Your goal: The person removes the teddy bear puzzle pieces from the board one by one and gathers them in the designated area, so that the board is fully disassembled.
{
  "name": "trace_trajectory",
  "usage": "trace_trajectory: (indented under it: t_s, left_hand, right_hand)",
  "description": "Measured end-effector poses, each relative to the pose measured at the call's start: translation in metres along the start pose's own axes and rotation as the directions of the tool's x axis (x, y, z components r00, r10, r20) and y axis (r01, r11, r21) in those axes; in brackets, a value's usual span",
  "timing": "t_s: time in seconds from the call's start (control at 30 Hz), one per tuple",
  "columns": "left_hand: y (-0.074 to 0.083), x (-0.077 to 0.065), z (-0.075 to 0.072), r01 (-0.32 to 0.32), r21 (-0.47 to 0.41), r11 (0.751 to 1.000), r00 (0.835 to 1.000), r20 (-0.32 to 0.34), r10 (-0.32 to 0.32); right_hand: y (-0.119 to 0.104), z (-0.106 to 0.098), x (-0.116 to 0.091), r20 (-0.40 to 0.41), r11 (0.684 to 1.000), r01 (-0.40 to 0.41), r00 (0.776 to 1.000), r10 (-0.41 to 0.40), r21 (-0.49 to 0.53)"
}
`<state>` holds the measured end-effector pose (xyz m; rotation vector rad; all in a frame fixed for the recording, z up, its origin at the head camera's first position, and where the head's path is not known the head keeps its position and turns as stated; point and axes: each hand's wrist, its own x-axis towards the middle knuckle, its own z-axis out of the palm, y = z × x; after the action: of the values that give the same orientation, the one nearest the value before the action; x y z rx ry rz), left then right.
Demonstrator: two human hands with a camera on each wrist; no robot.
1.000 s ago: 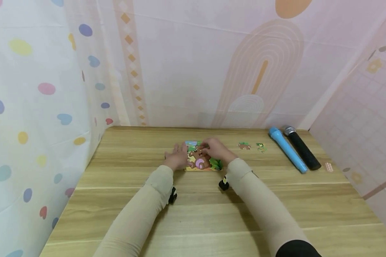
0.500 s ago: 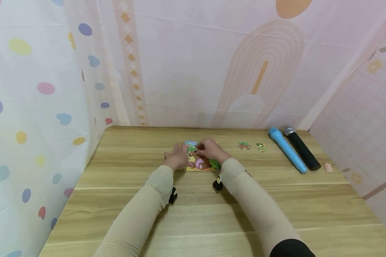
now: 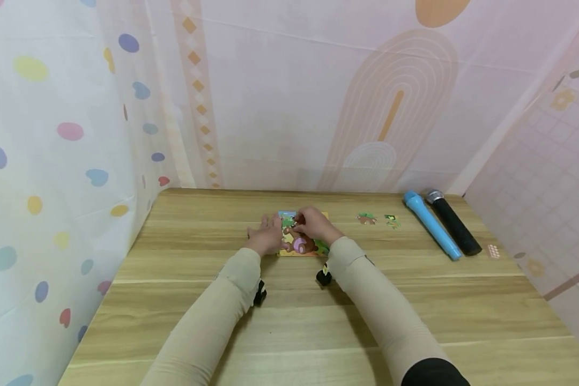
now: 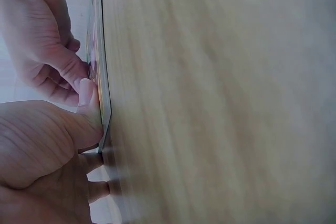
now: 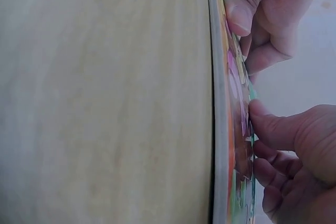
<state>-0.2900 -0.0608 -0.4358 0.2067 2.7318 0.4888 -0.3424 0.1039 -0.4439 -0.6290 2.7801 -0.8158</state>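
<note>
Overlapping the puzzle (image 3: 300, 246), left hand (image 3: 266, 236) spreads; right hand (image 3: 317, 224) curls, its grip's hold unclear.

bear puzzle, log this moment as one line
left hand: on bear puzzle; right hand: fingers on puzzle; loose pieces: right of puzzle; blue microphone: farther right

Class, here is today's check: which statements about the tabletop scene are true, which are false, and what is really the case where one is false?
1. The left hand touches the left side of the puzzle. True.
2. The loose pieces lie to the left of the puzzle. False: they lie to its right.
3. The blue microphone lies to the left of the black microphone. True.
4. The right hand holds the black microphone. False: it is at the puzzle.
5. Both sleeves are bright red. False: they are beige.
</note>
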Motion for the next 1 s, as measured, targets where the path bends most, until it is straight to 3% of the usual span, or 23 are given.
trace_trajectory:
  t_s: [0.27,0.5,0.8,1.0]
  left_hand:
    - [-0.001,0.004,0.002,0.013,0.007,1.000,1.000,0.002,-0.013]
    - [0.003,0.000,0.000,0.010,-0.001,1.000,1.000,0.001,-0.010]
    - [0.001,0.001,0.001,-0.008,0.003,1.000,1.000,-0.008,0.008]
    - [0.001,0.000,0.000,-0.007,-0.003,1.000,1.000,-0.008,0.007]
  right_hand:
    - [-0.002,0.001,0.002,-0.033,0.998,-0.040,0.999,0.042,0.051]
    - [-0.003,0.002,0.006,-0.025,1.000,-0.001,1.000,0.002,0.008]
    - [-0.002,0.004,0.011,-0.033,0.993,-0.059,0.997,0.062,0.101]
    - [0.001,0.004,0.011,-0.009,0.991,-0.045,0.999,0.047,0.123]
